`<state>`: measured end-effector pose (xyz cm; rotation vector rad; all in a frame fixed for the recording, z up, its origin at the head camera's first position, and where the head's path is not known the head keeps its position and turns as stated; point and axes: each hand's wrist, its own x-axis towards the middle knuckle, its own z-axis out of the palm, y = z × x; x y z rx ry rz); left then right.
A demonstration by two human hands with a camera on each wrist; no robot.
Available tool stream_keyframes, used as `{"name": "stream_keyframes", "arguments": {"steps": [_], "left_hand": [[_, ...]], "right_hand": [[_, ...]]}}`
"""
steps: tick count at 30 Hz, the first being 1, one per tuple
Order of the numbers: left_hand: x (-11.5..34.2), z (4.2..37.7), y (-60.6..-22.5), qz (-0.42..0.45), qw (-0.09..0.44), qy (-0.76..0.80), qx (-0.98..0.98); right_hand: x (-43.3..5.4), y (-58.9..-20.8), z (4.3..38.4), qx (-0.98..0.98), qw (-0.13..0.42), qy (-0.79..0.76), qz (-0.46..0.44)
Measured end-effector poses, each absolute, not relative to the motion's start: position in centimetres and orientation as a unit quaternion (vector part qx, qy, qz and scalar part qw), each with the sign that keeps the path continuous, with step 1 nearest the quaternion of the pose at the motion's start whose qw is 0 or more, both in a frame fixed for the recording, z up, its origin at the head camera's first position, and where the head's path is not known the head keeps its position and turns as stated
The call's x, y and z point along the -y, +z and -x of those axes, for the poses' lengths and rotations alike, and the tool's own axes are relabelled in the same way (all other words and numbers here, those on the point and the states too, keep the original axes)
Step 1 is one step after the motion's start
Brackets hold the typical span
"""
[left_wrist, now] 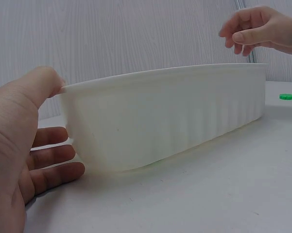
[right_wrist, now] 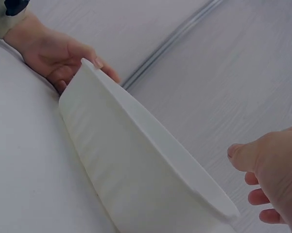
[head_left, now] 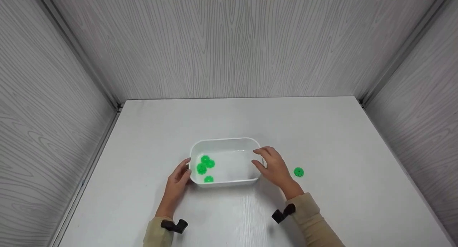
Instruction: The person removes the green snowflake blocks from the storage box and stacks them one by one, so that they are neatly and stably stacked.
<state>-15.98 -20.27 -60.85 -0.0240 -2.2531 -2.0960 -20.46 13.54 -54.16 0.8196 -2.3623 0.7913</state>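
A white rounded tub [head_left: 232, 182] sits on the table, holding several small green notched discs [head_left: 201, 168] toward its left end. My left hand [head_left: 178, 179] rests against the tub's left end. In the left wrist view, its fingers [left_wrist: 56, 174] lie along the outer wall and its upper part is at the rim. Over the right rim hovers my right hand [head_left: 274, 168], thumb and fingers spread apart with nothing between them. That same hand [right_wrist: 277, 174] shows beside the tub's end in the right wrist view. The discs inside are hidden from both wrist views.
One more green disc [head_left: 298, 172] lies flat on the white table [head_left: 343, 132], to the right of my right hand. Grey wood-grain panels [head_left: 229, 43] enclose the table at the back and both sides.
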Motion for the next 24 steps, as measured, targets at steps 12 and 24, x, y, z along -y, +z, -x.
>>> {"name": "stream_keyframes", "arguments": {"steps": [12, 24], "left_hand": [[20.1, 15.7, -61.1, 0.015, 0.037, -0.685, 0.728], [20.3, 16.1, -61.0, 0.009, 0.03, -0.683, 0.73]], "right_hand": [[-8.4, -53.8, 22.5, 0.846, 0.234, 0.276, -0.392], [-3.9, -53.3, 23.9, 0.858, 0.193, 0.233, -0.414]]}}
